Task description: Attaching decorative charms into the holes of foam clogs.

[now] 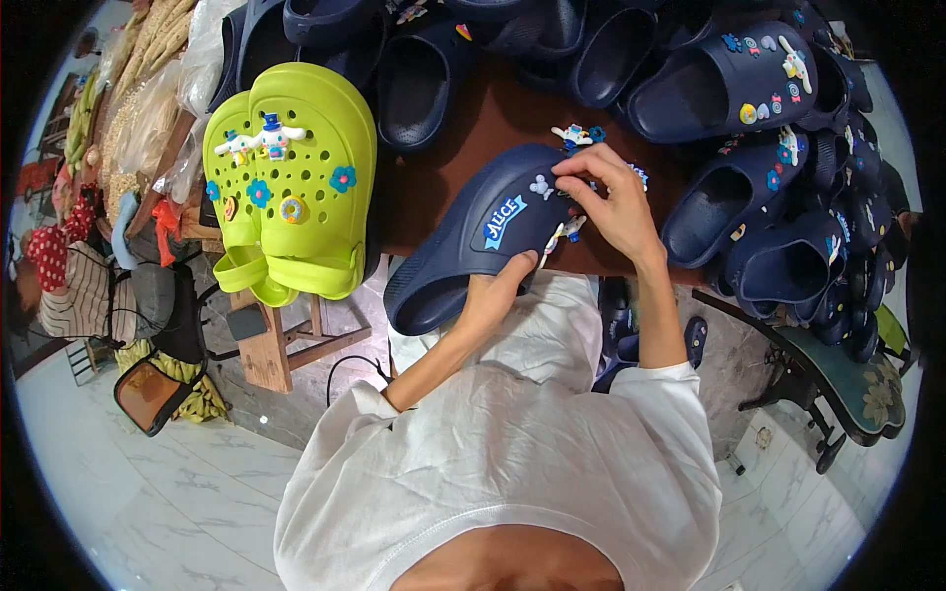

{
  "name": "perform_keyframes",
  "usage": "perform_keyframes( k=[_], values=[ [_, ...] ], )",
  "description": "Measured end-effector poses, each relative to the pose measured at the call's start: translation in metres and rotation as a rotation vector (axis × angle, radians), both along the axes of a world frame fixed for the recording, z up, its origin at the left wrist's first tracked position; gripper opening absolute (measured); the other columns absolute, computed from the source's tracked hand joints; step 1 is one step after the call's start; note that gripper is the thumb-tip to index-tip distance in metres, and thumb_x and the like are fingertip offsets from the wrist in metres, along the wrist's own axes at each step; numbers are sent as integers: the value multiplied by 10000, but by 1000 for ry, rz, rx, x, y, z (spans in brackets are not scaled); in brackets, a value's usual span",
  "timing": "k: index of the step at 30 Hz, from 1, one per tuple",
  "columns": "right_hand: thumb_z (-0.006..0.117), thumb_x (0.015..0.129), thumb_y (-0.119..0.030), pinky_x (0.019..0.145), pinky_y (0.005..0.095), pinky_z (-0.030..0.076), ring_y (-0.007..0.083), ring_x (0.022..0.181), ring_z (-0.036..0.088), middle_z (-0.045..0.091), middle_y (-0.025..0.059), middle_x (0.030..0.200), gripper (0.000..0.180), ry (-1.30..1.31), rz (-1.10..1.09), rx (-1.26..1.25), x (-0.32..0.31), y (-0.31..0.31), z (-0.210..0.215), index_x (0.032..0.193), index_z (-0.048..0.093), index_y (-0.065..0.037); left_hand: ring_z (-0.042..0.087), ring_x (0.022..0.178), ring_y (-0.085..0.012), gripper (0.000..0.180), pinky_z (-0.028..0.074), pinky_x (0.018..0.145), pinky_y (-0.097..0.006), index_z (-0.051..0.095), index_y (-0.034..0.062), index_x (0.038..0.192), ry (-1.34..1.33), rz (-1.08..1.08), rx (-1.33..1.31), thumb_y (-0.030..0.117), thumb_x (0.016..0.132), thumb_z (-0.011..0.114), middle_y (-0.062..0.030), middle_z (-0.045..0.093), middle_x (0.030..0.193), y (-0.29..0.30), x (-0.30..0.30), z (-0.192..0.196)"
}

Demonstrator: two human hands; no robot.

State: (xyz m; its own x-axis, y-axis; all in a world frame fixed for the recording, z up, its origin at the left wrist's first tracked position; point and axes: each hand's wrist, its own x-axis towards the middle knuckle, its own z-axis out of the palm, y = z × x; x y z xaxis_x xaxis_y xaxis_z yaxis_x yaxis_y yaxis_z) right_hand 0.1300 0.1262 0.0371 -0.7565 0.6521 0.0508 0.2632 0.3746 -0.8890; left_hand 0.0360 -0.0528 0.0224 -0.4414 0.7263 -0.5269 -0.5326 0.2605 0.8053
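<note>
Working on a navy shoe (pixel 448 236) at the near edge of the brown table (pixel 493 108), heel toward lower left. Gripping it w/ left hand (pixel 496 291), partly hidden in the opening, thumb outside. Pinching narrow w/ right hand (pixel 613 202) near the toe, right by a pale bow (pixel 540 185) (can't tell re: anything inside the pinch, tbh). Already see the bow + a blue banner (pixel 506 224) on the upper, plus a white charm (pixel 562 241) near the left thumb. Looks well along, imo, but can't check for bare spots behind the fingers. Prob done: the lime pair (pixel 307 187) on the left, w/ charms on top. Ditto much of the navy pile (pixel 729 94) at right. Can't judge the back row (pixel 419 84), mostly showing openings.
</note>
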Motion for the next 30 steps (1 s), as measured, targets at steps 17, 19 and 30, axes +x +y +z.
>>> perform_keyframes(
  k=[17,19,30],
  values=[
    [711,808,-133,766,346,480,233,889,593,618,63,922,173,30,-68,360,-9,-16,-9,971,732,-78,570,951,-138,332,471,832,-288,562,15,1154,-160,81,131,62,833,631,-42,589,1070,3,-10,-9],
    [680,835,-107,779,342,483,246,894,608,627,74,940,160,137,-224,256,-3,-10,-8,985,728,-78,606,963,-169,350,491,859,-309,558,8,1151,-272,210,115,38,814,651,-64,606,1076,3,-19,0],
    [711,810,-181,899,422,424,317,1083,519,561,123,1140,352,-169,-229,450,45,-56,-62,1144,637,-99,603,1076,-270,415,468,978,-394,507,-55,1207,-512,427,161,47,817,605,-151,597,1176,-13,-68,-5]
  ],
)
